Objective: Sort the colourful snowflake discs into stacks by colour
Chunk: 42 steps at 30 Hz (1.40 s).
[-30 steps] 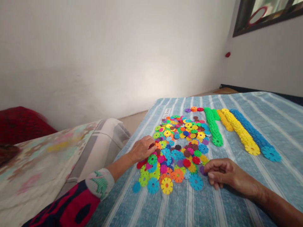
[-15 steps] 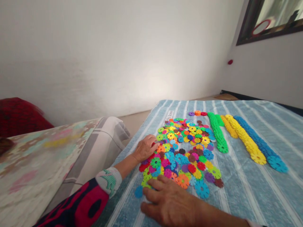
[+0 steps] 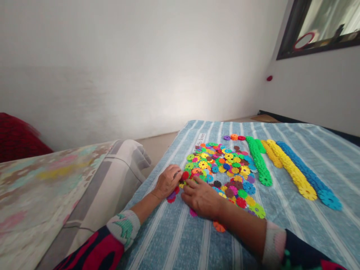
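A loose heap of colourful notched plastic discs (image 3: pixel 230 164) lies on a striped blue cloth. At the heap's near left edge rests my left hand (image 3: pixel 166 182), its fingers curved but loose, with a red disc (image 3: pixel 185 175) by the fingertips. My right hand (image 3: pixel 203 198) lies palm down across the near side of the heap, fingers stretched toward the left hand and touching discs. Neither hand visibly grips a disc. The discs under both palms are hidden. An orange disc (image 3: pixel 219 226) lies apart below the right forearm.
Right of the heap, overlapping discs form a green row (image 3: pixel 258 163), a yellow row (image 3: pixel 292 170) and a blue row (image 3: pixel 308 172). Small purple, orange and red groups (image 3: pixel 234 137) lie at the back. A bed with a flowered cover (image 3: pixel 64 180) stands left; a wall is behind.
My right hand has moved up and away from me over the heap's near side, pushing discs toward my left hand. Near-side discs have shifted; my left hand has moved slightly.
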{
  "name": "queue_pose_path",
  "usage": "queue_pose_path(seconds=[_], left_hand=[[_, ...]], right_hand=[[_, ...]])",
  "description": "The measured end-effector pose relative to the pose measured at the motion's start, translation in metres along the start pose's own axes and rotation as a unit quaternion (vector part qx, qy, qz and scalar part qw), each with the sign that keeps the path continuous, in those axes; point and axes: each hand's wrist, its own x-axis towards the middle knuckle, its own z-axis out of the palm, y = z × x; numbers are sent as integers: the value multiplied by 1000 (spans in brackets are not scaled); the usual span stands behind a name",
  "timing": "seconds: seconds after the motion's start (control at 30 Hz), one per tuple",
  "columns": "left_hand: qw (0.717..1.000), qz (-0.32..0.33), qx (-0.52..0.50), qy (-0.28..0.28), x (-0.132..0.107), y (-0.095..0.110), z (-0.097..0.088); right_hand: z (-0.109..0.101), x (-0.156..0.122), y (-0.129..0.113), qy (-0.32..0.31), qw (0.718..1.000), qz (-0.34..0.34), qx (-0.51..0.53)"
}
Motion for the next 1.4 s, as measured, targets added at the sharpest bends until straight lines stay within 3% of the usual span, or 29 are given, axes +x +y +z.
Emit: queue_pose_path(seconds=[0.1, 0.2, 0.3, 0.47, 0.53, 0.63, 0.83, 1.03, 1.2, 1.4], left_hand=[[1000, 4, -9, -7, 2, 0, -2], [1000, 3, -13, -14, 2, 0, -3], [1000, -9, -20, -15, -2, 3, -4], [998, -66, -17, -1, -14, 15, 2], [997, -81, -19, 0, -17, 20, 7], [995, -97, -23, 8, -14, 29, 16], [995, -83, -54, 30, 9, 52, 40], [994, -56, -86, 35, 31, 69, 64], [997, 4, -79, -2, 36, 67, 64], [996, 56, -60, -36, 34, 64, 56]], right_hand=[[-3, -5, 36, -12, 997, 71, -16], [-14, -15, 54, 6, 990, 138, -14], [-26, -34, 40, 30, 988, 149, 29], [-30, -73, -12, 11, 992, 22, 123], [-27, -80, -22, 9, 993, 15, 117], [-20, -80, -16, 14, 996, 52, 77], [-11, -64, 26, 23, 995, 99, -10], [-19, -75, 55, 44, 974, 220, -33], [-34, -114, 52, 105, 967, 230, 28], [-39, -161, 27, 101, 960, 251, 76]])
